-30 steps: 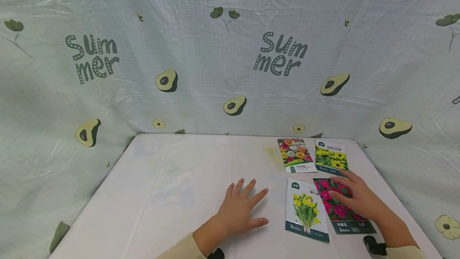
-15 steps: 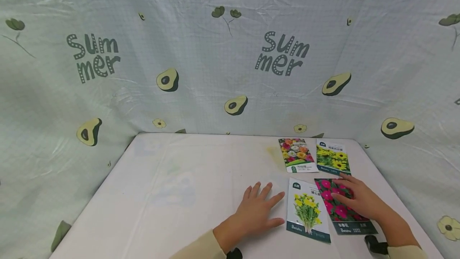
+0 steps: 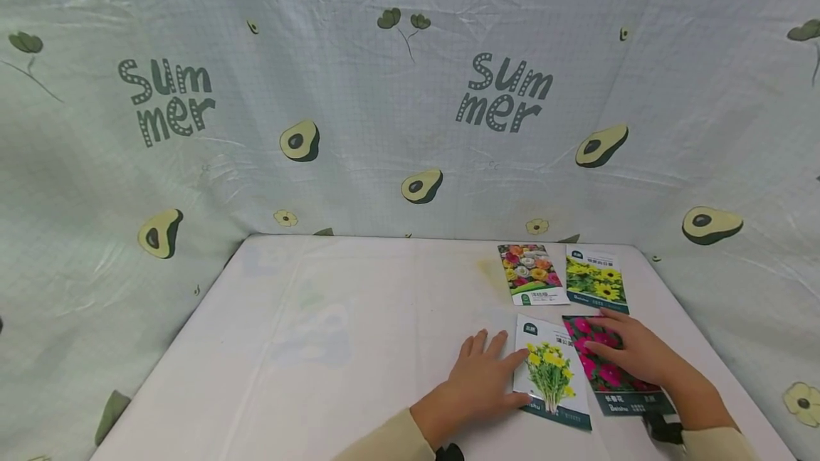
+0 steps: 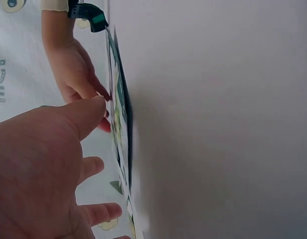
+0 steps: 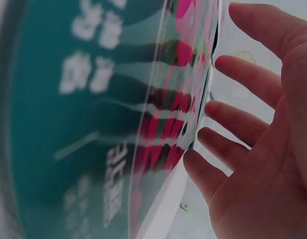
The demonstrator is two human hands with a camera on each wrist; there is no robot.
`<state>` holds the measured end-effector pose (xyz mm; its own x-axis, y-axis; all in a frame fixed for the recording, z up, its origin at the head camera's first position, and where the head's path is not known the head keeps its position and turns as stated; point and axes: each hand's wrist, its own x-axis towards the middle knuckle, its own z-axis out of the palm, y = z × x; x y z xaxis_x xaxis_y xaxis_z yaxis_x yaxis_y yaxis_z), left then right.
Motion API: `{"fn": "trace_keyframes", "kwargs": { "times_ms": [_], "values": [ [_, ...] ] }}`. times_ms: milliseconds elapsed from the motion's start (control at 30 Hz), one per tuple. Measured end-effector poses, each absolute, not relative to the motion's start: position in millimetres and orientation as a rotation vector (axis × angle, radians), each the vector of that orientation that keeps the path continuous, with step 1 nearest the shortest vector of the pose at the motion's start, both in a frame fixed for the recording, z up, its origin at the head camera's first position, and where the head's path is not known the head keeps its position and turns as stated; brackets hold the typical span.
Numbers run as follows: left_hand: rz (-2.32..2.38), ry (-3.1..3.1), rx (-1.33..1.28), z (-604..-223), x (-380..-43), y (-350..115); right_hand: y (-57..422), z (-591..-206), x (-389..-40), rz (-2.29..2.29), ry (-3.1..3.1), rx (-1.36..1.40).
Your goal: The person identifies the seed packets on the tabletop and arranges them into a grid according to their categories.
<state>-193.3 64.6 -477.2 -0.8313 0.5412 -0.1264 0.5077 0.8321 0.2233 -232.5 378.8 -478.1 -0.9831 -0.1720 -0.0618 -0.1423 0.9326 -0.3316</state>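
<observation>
Four-cornered flower seed packets lie flat at the right of the white table. My left hand spreads its fingers at the left edge of the packet with a bunch of yellow flowers; thumb and forefinger overlap that edge. My right hand lies over the packet with pink flowers, fingertips near its top edge. In the right wrist view, this pink packet looms close, beside the right hand's extended fingers. The left wrist view shows the left hand beside the packets' edges. Neither hand grips anything.
Behind the right hand lie a packet with mixed colourful flowers and one with yellow daisy-like flowers. The white table extends leftward. A pale curtain printed with avocados hangs around its back and sides.
My left hand has moved right across the table, from bare tabletop to the left edge of the yellow-bunch packet. The right hand has stayed nearly still on the pink packet.
</observation>
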Motion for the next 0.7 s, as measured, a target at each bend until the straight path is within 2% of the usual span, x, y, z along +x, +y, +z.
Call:
{"fn": "trace_keyframes", "kwargs": {
  "times_ms": [700],
  "values": [
    [0.283,2.828,0.775,-479,-195,105,372,-467,-225,-0.435,2.906,-0.281]
  ]
}}
